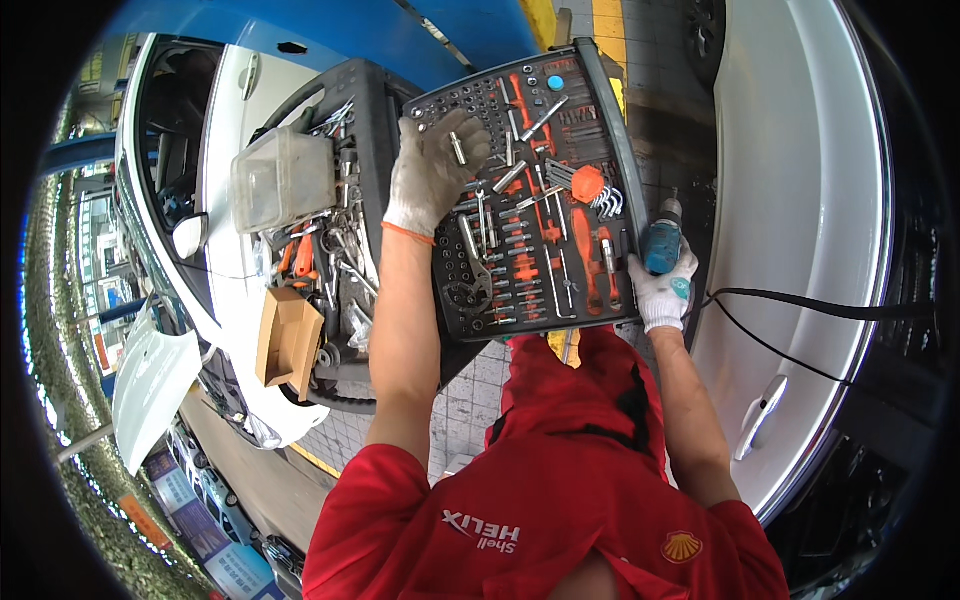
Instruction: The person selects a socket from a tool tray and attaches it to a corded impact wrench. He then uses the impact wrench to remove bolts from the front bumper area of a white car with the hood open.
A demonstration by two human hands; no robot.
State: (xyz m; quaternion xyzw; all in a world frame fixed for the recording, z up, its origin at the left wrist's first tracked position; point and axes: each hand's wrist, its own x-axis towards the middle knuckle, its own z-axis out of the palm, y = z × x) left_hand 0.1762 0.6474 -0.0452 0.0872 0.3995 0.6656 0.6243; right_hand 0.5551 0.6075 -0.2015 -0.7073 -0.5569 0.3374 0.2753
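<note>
My left hand, in a greyish glove with an orange cuff, holds a metal socket in slightly curled fingers over the upper left of an open tool case. The case has sockets, bits, orange-handled tools and an orange holder of hex keys. My right hand, in a white glove, grips a blue and black power drill at the case's right edge.
At left, a cart carries loose tools, a clear plastic bin and a cardboard box. Cars stand either side, a white door left and a silver one right with a black strap. A blue structure is ahead.
</note>
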